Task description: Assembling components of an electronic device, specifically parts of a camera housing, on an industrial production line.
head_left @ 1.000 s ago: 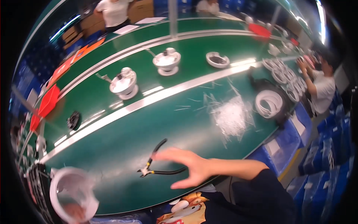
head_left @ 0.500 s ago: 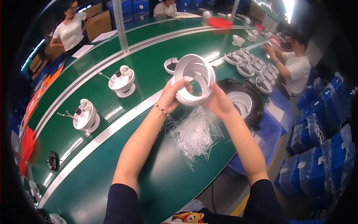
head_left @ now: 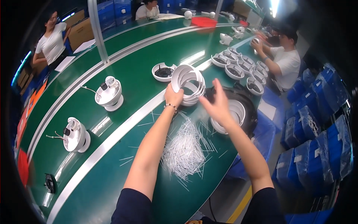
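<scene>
Closest to the person, a loose heap of thin white plastic ties [head_left: 184, 149] lies scattered on the green table [head_left: 112, 186], between the two forearms. Beyond it, the left hand [head_left: 173, 96] is closed around the lower edge of a stack of white plastic rings [head_left: 189, 84], holding it up on its side just above the table. The right hand [head_left: 217, 104] is open with fingers spread and holds nothing; it hovers just beside the stack, apart from it, over a black bag [head_left: 238, 108] that holds more white rings.

To the left, two white dome-shaped housings with short wires stand on the far side of the silver rail [head_left: 112, 140]: one nearer [head_left: 75, 135], one farther [head_left: 109, 93]. A small black part [head_left: 50, 183] lies near the left rim. Behind the stack sits a shallow white dish with a dark centre [head_left: 163, 71].

Further right, rows of similar white dishes [head_left: 238, 65] lie in front of a seated person in a white shirt [head_left: 285, 59]. Blue crates with white rectangular labels [head_left: 317, 156] are stacked along the right edge. At the far left, another person in white [head_left: 50, 41] stands by brown cardboard boxes [head_left: 80, 31], with white paper sheets [head_left: 85, 45] on the table nearby. A red tray [head_left: 204, 21] rests at the far end.
</scene>
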The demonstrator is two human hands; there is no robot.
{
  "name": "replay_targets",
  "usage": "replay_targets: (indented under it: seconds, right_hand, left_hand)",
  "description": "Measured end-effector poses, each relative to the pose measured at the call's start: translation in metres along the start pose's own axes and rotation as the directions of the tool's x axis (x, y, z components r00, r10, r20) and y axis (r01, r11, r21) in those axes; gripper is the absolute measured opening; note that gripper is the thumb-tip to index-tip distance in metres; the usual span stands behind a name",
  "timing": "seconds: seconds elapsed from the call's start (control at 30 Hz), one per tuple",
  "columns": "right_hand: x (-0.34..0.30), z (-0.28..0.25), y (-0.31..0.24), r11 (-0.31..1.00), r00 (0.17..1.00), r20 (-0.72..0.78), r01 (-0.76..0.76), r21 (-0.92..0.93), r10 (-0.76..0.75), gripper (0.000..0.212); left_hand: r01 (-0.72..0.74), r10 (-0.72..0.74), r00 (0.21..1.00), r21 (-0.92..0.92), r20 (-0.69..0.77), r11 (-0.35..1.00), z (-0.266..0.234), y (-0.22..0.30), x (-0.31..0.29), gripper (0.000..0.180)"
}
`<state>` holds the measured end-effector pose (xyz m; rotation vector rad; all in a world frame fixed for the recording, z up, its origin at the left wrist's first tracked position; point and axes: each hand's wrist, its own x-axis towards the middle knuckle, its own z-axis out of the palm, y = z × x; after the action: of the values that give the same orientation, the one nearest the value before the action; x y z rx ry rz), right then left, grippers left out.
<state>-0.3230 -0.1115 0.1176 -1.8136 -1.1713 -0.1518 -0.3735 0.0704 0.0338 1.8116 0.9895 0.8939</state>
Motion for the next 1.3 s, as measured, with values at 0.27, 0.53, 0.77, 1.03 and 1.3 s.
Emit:
replay_targets:
  seconds: [0.27, 0.53, 0.77, 1.03, 1.3]
  right_hand:
    - [-0.058, -0.051, -0.009, 0.547, 0.829, 0.534, 0.373, -0.749, 0.166, 0.039]
    - [-0.05, -0.07, 0.017, 0.814, 0.715, 0.69, 0.33, -0.478, 0.115, 0.022]
    - [-0.066, -0.076, -0.006, 0.7, 0.791, 0.601, 0.363, -0.615, 0.118, 0.018]
    - [-0.103, 0.003, -0.212, 0.689, 0.541, 0.484, 0.697, 0.199, -0.687, 0.022]
    - [-0.217, 0.149, -0.381, 0.229, -0.246, 0.466, 0.625, 0.746, -0.85, 0.013]
  left_hand:
    - [-0.359, 0.338, 0.928, -0.132, -0.158, 0.924, -0.037, 0.018, -0.036, 0.085]
    - [-0.483, 0.493, 0.859, -0.099, 0.14, 0.87, -0.258, 0.03, -0.161, 0.07]
    - [-0.282, 0.349, 0.912, 0.29, -0.215, 0.915, -0.41, -0.009, -0.317, 0.062]
    - [0.029, 0.092, 0.826, 0.204, -0.557, 0.979, -0.486, -0.037, -0.436, 0.057]
    - [0.014, 0.025, 0.738, 0.052, -0.675, 0.999, -0.501, -0.062, -0.474, 0.056]
